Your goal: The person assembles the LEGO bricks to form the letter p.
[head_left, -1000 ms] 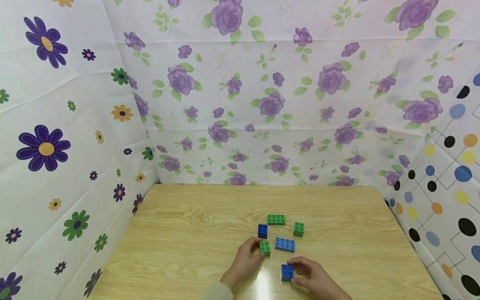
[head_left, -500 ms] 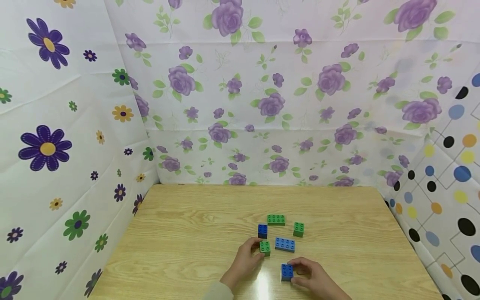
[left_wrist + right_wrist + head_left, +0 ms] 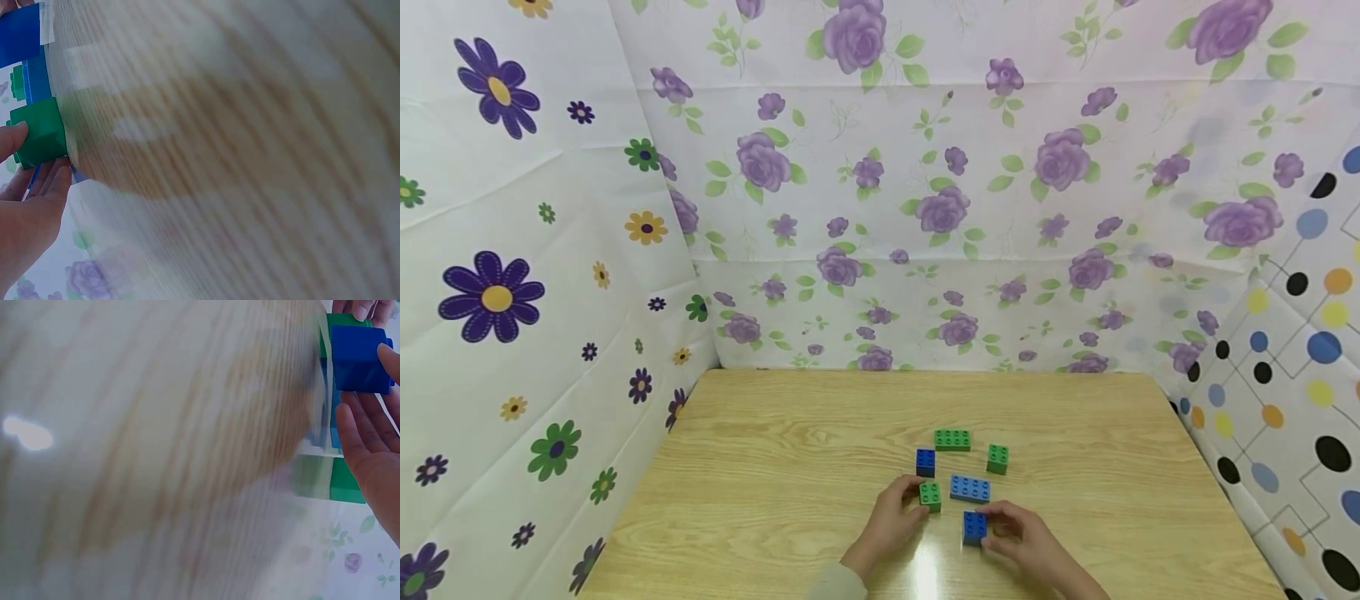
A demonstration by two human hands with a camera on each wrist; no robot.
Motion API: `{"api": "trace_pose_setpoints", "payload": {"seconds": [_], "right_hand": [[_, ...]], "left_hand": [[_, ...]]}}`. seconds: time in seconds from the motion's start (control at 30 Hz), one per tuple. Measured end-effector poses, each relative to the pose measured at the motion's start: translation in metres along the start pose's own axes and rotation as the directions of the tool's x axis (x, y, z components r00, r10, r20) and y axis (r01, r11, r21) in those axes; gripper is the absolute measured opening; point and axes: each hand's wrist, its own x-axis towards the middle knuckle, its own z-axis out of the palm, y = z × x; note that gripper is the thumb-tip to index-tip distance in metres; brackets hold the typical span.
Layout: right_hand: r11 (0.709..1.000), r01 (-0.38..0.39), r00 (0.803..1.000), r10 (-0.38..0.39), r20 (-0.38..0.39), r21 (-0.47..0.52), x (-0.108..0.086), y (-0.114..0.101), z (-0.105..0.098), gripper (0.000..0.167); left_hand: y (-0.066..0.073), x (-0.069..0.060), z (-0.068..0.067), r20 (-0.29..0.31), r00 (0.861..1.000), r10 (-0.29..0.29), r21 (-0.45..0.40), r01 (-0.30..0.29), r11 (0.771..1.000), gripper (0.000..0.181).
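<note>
My left hand (image 3: 891, 518) pinches a small green toy brick (image 3: 930, 497) between thumb and fingers. In the left wrist view this green brick (image 3: 41, 132) rests against the wood surface. The right hand (image 3: 1026, 540) grips a small blue brick (image 3: 975, 527) by its right side, nearer the table's front. Seen from the right wrist, thumb and fingers are on opposite sides of the blue brick (image 3: 359, 359). In the left wrist view a narrow gap shows between that blue brick (image 3: 19, 34) and the table. The two held bricks are apart.
Just beyond the hands lies a long light-blue brick (image 3: 970, 488). A small dark-blue brick (image 3: 926, 462), a long green brick (image 3: 952, 440) and a small green brick (image 3: 997, 458) are farther back on the wooden table (image 3: 775, 467). Flowered cloth (image 3: 880, 208) hangs behind.
In the last half second my right hand has shifted away from me with the blue brick, closer to the long light-blue brick. The left hand and its green brick have stayed put.
</note>
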Motion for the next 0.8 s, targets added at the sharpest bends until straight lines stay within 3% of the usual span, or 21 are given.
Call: {"api": "trace_pose_setpoints", "payload": {"seconds": [0.47,0.8], "right_hand": [[0.997,0.055,0.998,-0.053,-0.034,0.046,0.015,0.001,0.006,0.041],[0.995,0.037,0.999,-0.035,-0.027,0.088,0.014,0.005,0.008,0.043]], "left_hand": [[0.001,-0.001,0.0,-0.008,1.0,0.007,-0.008,-0.007,1.0,0.038],[0.004,-0.002,0.001,-0.009,1.0,-0.002,-0.019,0.002,1.0,0.037]]}}
